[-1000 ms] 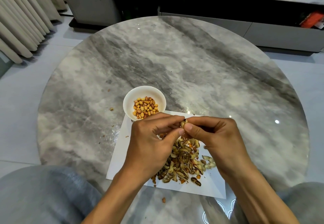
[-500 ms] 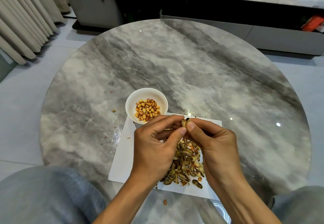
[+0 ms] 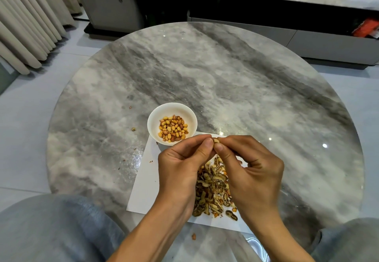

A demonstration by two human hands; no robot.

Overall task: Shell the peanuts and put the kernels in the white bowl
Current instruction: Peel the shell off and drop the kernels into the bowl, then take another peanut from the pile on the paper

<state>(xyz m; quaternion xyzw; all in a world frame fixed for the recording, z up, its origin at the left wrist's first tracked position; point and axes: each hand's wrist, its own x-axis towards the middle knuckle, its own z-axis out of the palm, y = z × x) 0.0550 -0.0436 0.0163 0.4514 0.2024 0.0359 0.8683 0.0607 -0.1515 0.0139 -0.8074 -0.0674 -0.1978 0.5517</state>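
Centre frame: left hand [image 3: 180,171] and right hand [image 3: 252,171] meet above the white paper sheet [image 3: 143,192], fingers of both pinching one peanut [image 3: 215,140] between thumb and forefinger tips. White bowl [image 3: 152,124] with kernels [image 3: 173,127] sits just upper left of the hands. Empty shells [image 3: 213,192] are piled on the sheet, on the round marble surface [image 3: 225,81].

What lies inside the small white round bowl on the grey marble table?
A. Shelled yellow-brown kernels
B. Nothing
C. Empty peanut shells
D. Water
A: the small white round bowl holds shelled yellow-brown kernels, while the empty shells lie heaped on the white paper sheet.
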